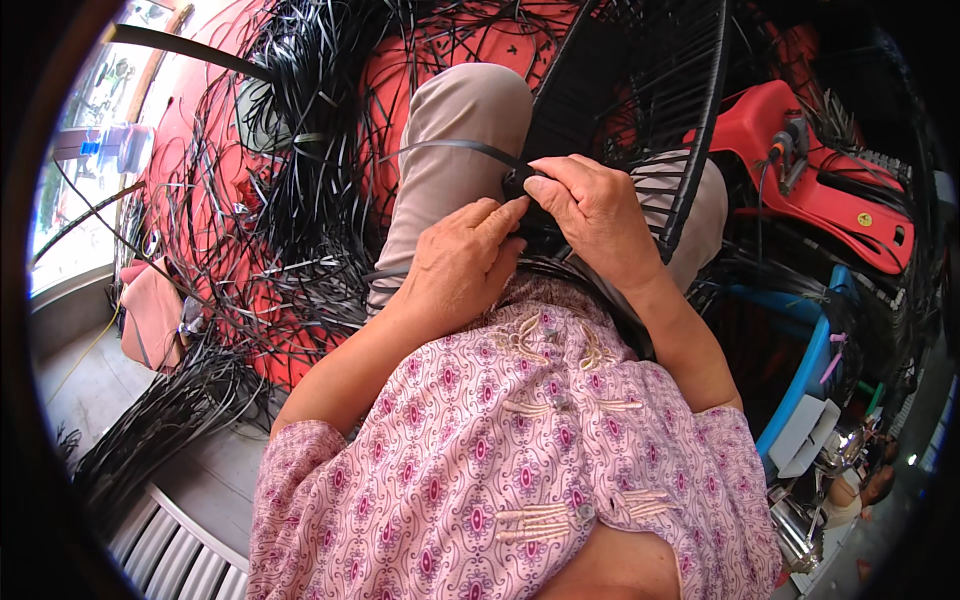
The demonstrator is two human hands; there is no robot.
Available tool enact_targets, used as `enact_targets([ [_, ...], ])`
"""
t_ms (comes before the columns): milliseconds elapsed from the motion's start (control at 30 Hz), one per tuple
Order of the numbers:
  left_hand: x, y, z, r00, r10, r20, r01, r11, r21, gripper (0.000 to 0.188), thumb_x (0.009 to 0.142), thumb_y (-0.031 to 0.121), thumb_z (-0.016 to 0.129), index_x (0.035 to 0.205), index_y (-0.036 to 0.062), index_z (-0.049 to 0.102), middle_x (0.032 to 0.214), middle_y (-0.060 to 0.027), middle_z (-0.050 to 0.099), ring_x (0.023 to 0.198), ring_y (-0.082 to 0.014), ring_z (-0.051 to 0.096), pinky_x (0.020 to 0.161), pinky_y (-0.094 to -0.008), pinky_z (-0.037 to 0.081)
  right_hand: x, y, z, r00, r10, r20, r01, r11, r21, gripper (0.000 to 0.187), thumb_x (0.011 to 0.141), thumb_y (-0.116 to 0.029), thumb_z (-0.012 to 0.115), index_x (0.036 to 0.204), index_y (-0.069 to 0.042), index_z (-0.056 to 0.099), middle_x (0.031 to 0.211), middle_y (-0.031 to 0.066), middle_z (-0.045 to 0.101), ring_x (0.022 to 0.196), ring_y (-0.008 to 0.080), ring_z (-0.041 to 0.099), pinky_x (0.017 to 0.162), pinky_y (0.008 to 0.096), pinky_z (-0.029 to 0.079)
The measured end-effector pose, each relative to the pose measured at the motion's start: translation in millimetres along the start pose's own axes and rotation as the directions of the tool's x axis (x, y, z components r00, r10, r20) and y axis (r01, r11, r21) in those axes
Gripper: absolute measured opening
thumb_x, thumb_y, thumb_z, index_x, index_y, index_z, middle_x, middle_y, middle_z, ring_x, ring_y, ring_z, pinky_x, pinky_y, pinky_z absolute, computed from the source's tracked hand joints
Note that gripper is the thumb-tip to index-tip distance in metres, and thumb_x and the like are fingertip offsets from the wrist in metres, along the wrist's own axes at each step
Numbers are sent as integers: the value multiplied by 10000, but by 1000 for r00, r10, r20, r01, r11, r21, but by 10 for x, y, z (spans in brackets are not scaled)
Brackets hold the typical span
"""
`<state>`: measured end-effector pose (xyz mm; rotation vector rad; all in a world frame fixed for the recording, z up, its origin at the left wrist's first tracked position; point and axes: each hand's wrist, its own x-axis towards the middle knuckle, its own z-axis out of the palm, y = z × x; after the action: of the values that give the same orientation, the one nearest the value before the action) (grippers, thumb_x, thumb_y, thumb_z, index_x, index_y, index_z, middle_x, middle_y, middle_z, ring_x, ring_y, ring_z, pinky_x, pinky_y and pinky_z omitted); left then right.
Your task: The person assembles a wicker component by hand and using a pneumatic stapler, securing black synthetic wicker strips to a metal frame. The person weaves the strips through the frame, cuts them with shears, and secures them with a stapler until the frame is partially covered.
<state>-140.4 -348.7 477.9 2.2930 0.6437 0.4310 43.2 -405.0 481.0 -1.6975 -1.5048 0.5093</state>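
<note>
Hands [598,205] at black frame's [704,130] edge

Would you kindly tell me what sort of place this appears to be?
Probably a small craft workshop, perhaps within a home. Masses of black strips lie loose about, many over a red covering, and a black frame crossed by strips stands at the person's lap.

A short-sleeved, pale pink shirt [400,500] bore magenta oval motifs [477,521] among dark curling lines. Cream embroidery [540,522] and small round buttons [585,511] ran down its front. The trousers [462,115] were plain greyish beige.
</note>
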Motion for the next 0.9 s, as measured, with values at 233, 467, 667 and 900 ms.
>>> enact_targets([
  [233, 463, -26, -355, 887, 271, -373, -143, 930, 338, 149, 866, 93, 653, 1000, 67, 713, 936, -59, 665, 978, -265, 596, 842, -348, 441, 12, -33, -26, 998, 61, -4, -60, 991, 116, 188, 864, -157, 691, 951, 9, 693, 852, 177, 677, 777, 351, 667, 678, 389, 524],
  [467, 681, -250, -401, 979, -100, 179, 142, 961, -239, 147, 875, 141, 663, 965, 37, 716, 846, -65, 664, 776, -155, 639, 697, -272, 478, -16, -18, -77, 988, 131, 76, -145, 965, 218, 207, 859, -140, 697, 1000, 12, 703, 895, 177, 687, 805, 330, 681, 700, 366, 527],
  [667, 720, -288, -400, 942, -175, 287, 278, 885, -374, 127, 861, 119, 675, 941, 30, 714, 801, -12, 631, 751, -88, 587, 675, -251, 460, -63, -19, -100, 990, 113, 87, -124, 982, 140, 243, 871, -160, 696, 1043, 11, 690, 898, 174, 680, 800, 334, 674, 696, 371, 525],
  [900, 813, -190, -452, 949, -133, 286, 222, 926, -306, 116, 838, 104, 668, 902, 16, 710, 756, -7, 586, 710, -82, 530, 628, -257, 418, -61, 4, -156, 990, 70, 125, -75, 997, 30, 199, 879, -177, 651, 1011, -34, 695, 942, 130, 657, 839, 305, 650, 721, 395, 535],
])
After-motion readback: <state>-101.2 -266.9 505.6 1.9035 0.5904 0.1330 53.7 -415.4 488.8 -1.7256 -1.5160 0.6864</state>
